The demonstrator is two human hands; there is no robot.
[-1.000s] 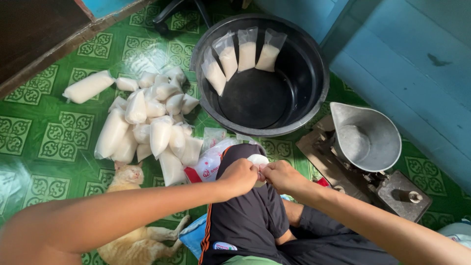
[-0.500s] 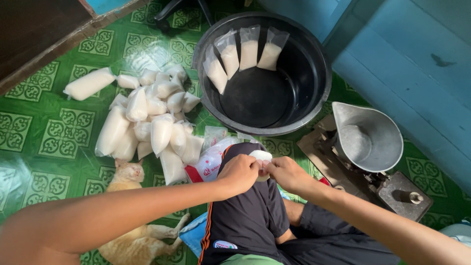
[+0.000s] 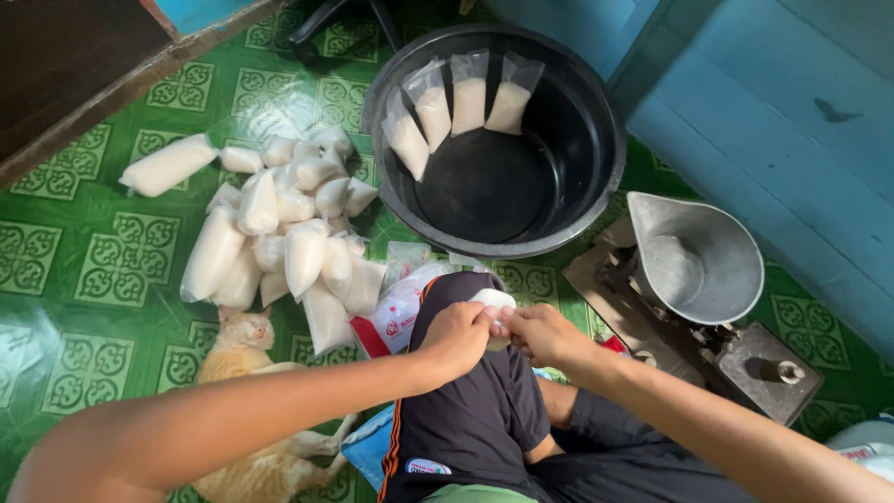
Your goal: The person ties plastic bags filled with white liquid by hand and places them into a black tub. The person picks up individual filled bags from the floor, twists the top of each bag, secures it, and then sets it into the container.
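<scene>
both hands, left hand [image 3: 458, 333] and right hand [image 3: 542, 333], pinch a small white bag [image 3: 494, 302] just below the black basin [image 3: 596, 140]; a loose grip could spill it onto the knee.

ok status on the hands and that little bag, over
Left hand and right hand both pinching the small white bag over the knee. Black tub ahead, nothing blocking.

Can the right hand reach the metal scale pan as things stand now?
Probably yes. The right hand is busy pinching a small white bag together with the left hand, but the scale pan sits on that same side, and nothing stands between them.
</scene>
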